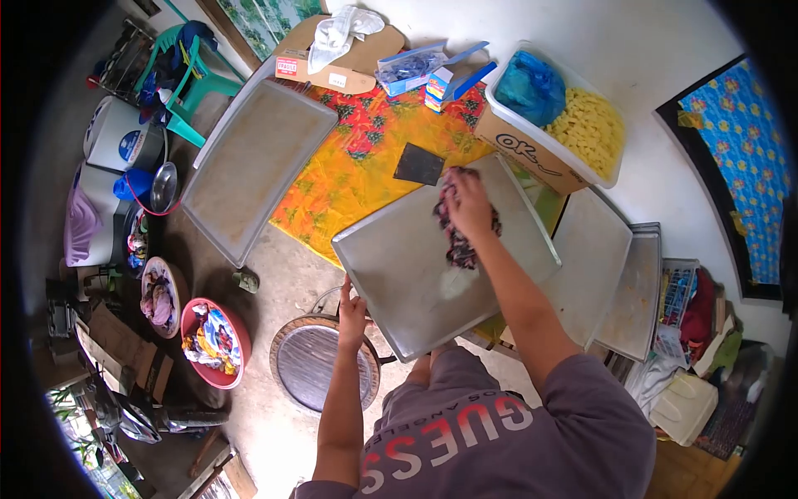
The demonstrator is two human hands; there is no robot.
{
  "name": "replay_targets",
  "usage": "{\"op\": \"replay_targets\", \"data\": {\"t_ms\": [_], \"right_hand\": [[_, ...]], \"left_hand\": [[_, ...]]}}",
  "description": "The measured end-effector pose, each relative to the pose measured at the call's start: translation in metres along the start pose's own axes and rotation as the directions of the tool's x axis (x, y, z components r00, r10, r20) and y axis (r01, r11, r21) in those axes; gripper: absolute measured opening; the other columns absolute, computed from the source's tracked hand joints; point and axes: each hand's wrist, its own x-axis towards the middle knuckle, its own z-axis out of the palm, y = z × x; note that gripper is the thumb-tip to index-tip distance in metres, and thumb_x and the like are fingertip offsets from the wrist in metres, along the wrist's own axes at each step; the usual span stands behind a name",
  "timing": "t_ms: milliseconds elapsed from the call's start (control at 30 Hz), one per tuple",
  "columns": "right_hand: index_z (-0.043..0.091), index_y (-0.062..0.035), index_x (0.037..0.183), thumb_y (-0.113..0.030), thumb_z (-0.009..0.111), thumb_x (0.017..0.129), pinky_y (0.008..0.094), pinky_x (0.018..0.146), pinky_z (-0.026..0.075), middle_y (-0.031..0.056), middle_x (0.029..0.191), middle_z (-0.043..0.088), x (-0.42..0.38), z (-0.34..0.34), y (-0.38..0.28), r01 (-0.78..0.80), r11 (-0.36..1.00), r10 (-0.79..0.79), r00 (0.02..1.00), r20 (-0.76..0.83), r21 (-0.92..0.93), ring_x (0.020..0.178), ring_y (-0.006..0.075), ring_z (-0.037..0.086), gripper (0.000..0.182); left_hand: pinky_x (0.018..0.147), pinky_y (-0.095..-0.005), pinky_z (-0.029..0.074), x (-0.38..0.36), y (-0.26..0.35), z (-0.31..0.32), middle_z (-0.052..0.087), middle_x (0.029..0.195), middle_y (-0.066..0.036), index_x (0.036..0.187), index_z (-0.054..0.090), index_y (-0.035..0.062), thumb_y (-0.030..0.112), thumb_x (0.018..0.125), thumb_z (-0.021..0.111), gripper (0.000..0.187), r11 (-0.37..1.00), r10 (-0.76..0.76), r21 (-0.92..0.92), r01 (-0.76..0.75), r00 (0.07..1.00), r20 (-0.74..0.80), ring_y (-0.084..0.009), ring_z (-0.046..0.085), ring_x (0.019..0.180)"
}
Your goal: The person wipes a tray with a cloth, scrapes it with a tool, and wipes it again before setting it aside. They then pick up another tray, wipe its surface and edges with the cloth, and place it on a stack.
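A large metal baking tray (399,274) lies tilted in front of me, its far part over the table. My right hand (467,204) presses a dark patterned cloth (462,245) onto the tray's surface, toward its far right side. A pale smear shows on the metal just below the cloth. At the tray's left edge, my left hand (352,318) steadies the rim, its fingers partly hidden by the edge. Just beyond the tray lies a dark flat square (418,165) on the tablecloth.
More trays lean at the right (586,249), and another tray (262,166) rests at the left table edge. On the orange tablecloth (332,200) stand a cardboard box (366,62) and a tub of yellow pieces (594,162). A round stool (320,366) and laundry basins are on the floor.
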Motion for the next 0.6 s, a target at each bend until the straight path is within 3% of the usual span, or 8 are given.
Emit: {"op": "replay_targets", "data": {"t_ms": [100, 200, 267, 367, 600], "right_hand": [[0.059, -0.0077, 0.118, -0.013, 0.061, 0.084, 0.0450, 0.097, 0.042, 0.0176, 0.112, 0.058, -0.023, 0.000, -0.014, 0.101, 0.977, -0.129, 0.981, 0.144, 0.185, 0.110, 0.0368, 0.052, 0.035], [0.057, -0.0061, 0.122, -0.016, 0.059, 0.085, 0.0484, 0.098, 0.040, 0.0180, 0.117, 0.057, -0.014, -0.020, 0.017, -0.010, 0.995, 0.005, 0.999, 0.041, 0.102, 0.114, 0.0375, 0.050, 0.038], [0.053, -0.0020, 0.127, -0.024, 0.059, 0.086, 0.0521, 0.103, 0.035, 0.0208, 0.124, 0.055, -0.003, -0.015, 0.057, -0.188, 0.921, 0.141, 0.977, -0.159, -0.342, 0.119, 0.0403, 0.047, 0.046], [0.047, 0.0016, 0.131, -0.032, 0.060, 0.086, 0.0542, 0.108, 0.029, 0.0242, 0.133, 0.049, -0.005, -0.010, 0.045, -0.149, 0.922, 0.149, 0.989, -0.028, -0.358, 0.125, 0.0438, 0.042, 0.058], [0.043, 0.0024, 0.135, -0.037, 0.060, 0.086, 0.0519, 0.111, 0.026, 0.0261, 0.139, 0.042, -0.046, 0.033, -0.101, 0.048, 0.999, -0.044, 0.975, 0.217, -0.014, 0.131, 0.0457, 0.036, 0.065]], "left_hand": [[0.047, -0.0241, 0.051, 0.005, -0.001, -0.001, 0.066, 0.099, -0.011, 0.152, 0.011, 0.0177, 0.005, 0.092, 0.040, 0.068, 1.000, -0.023, 0.022, 0.023, 1.000, 0.010, -0.0138, 0.065, 0.073], [0.047, -0.0245, 0.052, 0.002, 0.000, -0.004, 0.066, 0.096, -0.010, 0.152, 0.013, 0.0197, 0.004, 0.092, 0.040, 0.068, 0.999, -0.038, -0.029, 0.039, 0.999, 0.031, -0.0138, 0.064, 0.069], [0.047, -0.0240, 0.052, 0.000, 0.003, -0.004, 0.066, 0.090, -0.009, 0.151, 0.016, 0.0214, 0.003, 0.091, 0.042, 0.068, 0.995, -0.036, -0.094, 0.039, 0.999, 0.035, -0.0127, 0.062, 0.062], [0.051, -0.0264, 0.053, -0.002, 0.002, -0.009, 0.065, 0.091, -0.008, 0.152, 0.014, 0.0226, 0.009, 0.094, 0.046, 0.068, 0.993, -0.071, -0.091, 0.076, 0.996, 0.059, -0.0132, 0.063, 0.066], [0.056, -0.0286, 0.054, -0.002, 0.003, -0.010, 0.061, 0.088, -0.004, 0.153, 0.013, 0.0220, 0.012, 0.094, 0.049, 0.070, 0.981, -0.098, -0.162, 0.110, 0.992, 0.082, -0.0118, 0.061, 0.068]]}}
